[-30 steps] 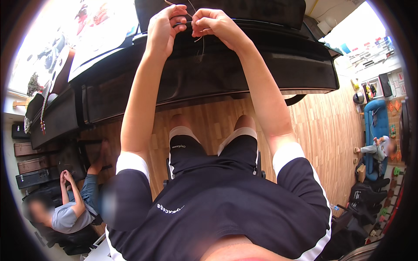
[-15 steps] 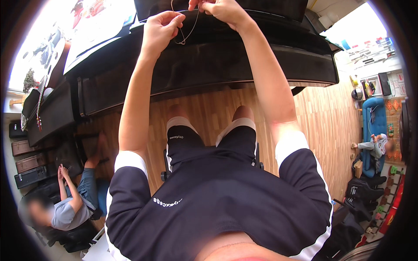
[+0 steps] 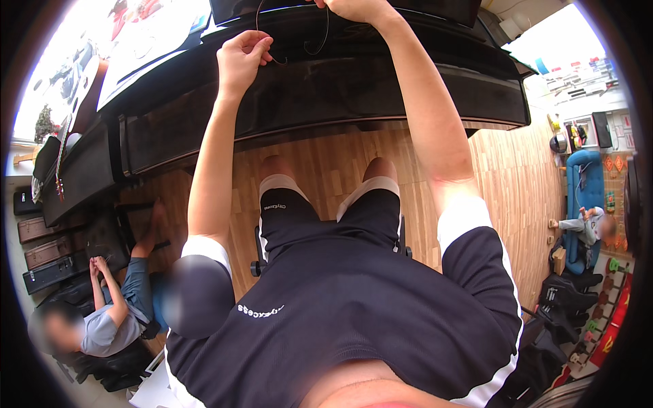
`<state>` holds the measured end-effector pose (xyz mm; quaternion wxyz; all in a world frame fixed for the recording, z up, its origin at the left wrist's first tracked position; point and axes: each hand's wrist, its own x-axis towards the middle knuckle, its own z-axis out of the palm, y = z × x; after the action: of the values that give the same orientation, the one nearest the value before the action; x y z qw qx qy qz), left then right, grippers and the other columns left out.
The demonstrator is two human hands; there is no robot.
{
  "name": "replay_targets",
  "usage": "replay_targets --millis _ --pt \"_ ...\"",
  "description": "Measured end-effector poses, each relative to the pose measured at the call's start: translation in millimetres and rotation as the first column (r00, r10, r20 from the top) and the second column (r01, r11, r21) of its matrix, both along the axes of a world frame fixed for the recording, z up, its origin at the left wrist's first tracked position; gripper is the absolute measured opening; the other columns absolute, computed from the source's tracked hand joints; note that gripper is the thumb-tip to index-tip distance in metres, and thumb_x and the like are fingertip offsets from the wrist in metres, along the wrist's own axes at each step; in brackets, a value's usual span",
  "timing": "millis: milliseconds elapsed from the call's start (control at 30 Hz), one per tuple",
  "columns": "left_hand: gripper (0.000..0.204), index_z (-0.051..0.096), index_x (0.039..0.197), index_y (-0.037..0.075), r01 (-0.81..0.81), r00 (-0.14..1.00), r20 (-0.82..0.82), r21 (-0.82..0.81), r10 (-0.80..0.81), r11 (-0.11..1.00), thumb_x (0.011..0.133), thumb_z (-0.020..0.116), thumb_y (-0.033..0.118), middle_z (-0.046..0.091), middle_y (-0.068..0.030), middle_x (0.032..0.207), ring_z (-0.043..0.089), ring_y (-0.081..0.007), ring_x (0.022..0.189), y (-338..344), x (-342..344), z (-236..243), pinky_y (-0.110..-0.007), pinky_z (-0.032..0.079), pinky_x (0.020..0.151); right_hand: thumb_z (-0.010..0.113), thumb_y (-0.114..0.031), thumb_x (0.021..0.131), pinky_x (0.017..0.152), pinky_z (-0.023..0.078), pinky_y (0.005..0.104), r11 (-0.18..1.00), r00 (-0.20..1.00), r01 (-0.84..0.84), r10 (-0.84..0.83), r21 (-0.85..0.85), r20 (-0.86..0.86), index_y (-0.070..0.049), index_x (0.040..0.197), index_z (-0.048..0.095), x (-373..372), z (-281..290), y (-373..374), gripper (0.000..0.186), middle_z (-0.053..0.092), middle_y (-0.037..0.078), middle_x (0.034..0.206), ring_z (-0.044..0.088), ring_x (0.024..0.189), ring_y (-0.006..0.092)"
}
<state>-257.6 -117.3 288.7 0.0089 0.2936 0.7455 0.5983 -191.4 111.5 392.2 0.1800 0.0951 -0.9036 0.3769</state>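
Note:
A thin, pale cord (image 3: 327,32) runs between my hands, and its loose parts curl over a glossy black piece of furniture (image 3: 326,95) that looks like an upright piano with its lid closed. My left hand (image 3: 239,60) pinches the cord between thumb and fingers; a short free end sticks out beside the fingertips. Farther off and to the right, my right hand (image 3: 355,8) is partly cut off by the top edge. Its bent fingers appear closed on the same cord, which hangs from them in a curve. Both hands are above the black furniture.
My knees are below the front edge of the black furniture, over a wooden floor (image 3: 503,183). On the left, a seated person (image 3: 112,313) holds both hands together near a guitar (image 3: 85,102) and several cases. Another person (image 3: 593,226) sits on a blue sofa (image 3: 579,177) at far right.
My right hand has moved up and a little right, away from my left hand. My left hand has shifted slightly left and down, and the cord is spread wider between them.

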Motion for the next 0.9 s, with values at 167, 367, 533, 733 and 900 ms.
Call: replay_targets --millis 167,367,533,733,900 --pt "0.015 0.069 0.103 -0.005 -0.035 0.999 -0.024 -0.030 0.034 0.999 0.090 0.064 0.003 0.071 -0.0099 0.087 0.071 -0.0149 0.074 3.5 -3.0 -9.0 -0.024 0.057 0.067 0.046 0.004 0.071 0.062 0.053 0.0304 0.999 1.000 -0.006 0.006 0.047 0.008 -0.001 0.085 0.069 0.0 -3.1 0.7 0.027 0.069 0.011 0.070 0.068 0.065 0.0182" --pt "0.012 0.068 0.099 -0.005 -0.041 0.998 -0.040 -0.015 0.040 0.999 0.088 0.064 -0.001 0.072 -0.0116 0.085 0.073 -0.0170 0.075 11.6 0.4 -15.8 -0.025 0.058 0.068 0.046 0.004 0.071 0.063 0.054 0.0313 0.996 0.998 -0.021 0.016 0.082 0.063 -0.001 0.083 0.070 0.9 -3.5 7.2 0.027 0.070 0.012 0.070 0.069 0.068 0.0194" --pt "0.012 0.068 0.099 -0.006 -0.060 0.997 -0.047 0.001 0.060 0.998 0.089 0.064 -0.001 0.072 -0.0122 0.086 0.073 -0.0178 0.076 3.7 0.6 -18.9 -0.025 0.058 0.068 0.047 0.003 0.072 0.064 0.055 0.0322 0.998 1.000 0.009 -0.009 0.061 0.010 -0.001 0.081 0.070 -6.5 -15.8 1.8 0.025 0.070 0.013 0.071 0.069 0.067 0.0213" --pt "0.012 0.068 0.098 -0.005 -0.029 0.997 -0.063 0.048 0.032 0.998 0.088 0.065 0.000 0.072 -0.0116 0.085 0.073 -0.0171 0.076 11.9 3.0 -15.0 -0.025 0.058 0.068 0.049 0.002 0.073 0.065 0.055 0.0337 0.983 0.982 0.171 -0.165 0.070 -0.091 -0.002 0.080 0.070 3.8 -0.9 3.8 0.023 0.070 0.014 0.070 0.070 0.068 0.0229" --pt "0.011 0.070 0.096 -0.003 -0.037 0.998 -0.056 0.028 0.038 0.999 0.087 0.067 0.003 0.073 -0.0104 0.084 0.073 -0.0162 0.075 9.3 4.6 -19.9 -0.025 0.057 0.067 0.049 0.001 0.074 0.066 0.055 0.0345 0.969 0.960 0.232 -0.214 0.086 -0.181 -0.003 0.079 0.071 3.3 -2.0 0.2 0.022 0.069 0.015 0.070 0.070 0.069 0.0240"
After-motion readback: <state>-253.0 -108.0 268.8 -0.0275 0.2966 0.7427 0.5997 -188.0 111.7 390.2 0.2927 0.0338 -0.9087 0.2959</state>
